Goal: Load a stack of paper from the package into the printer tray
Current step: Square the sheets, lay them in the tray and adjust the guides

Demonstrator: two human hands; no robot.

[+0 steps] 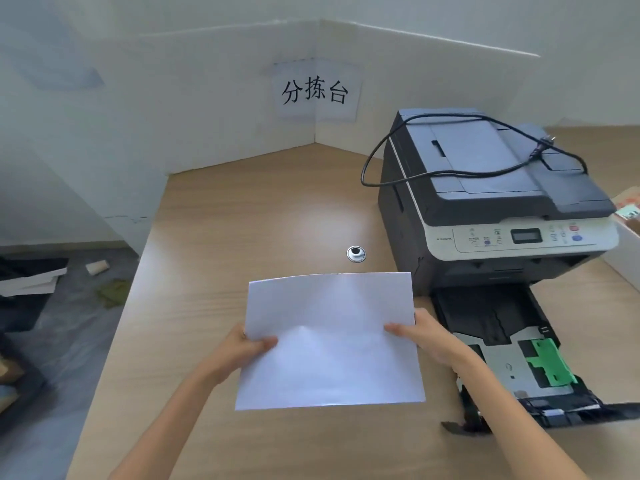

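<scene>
A white stack of paper hangs flat above the wooden table, a little left of the printer. My left hand grips its left edge with the thumb on top. Its right edge is held the same way by my right hand. The grey and white printer stands at the right. Its black paper tray is pulled out toward me, with no paper in it, and a green guide shows inside. The paper package is out of view.
A black power cord lies looped over the printer top. A metal cable grommet sits in the wooden table. White partition boards with a paper sign close off the back. A cardboard box is at the far right.
</scene>
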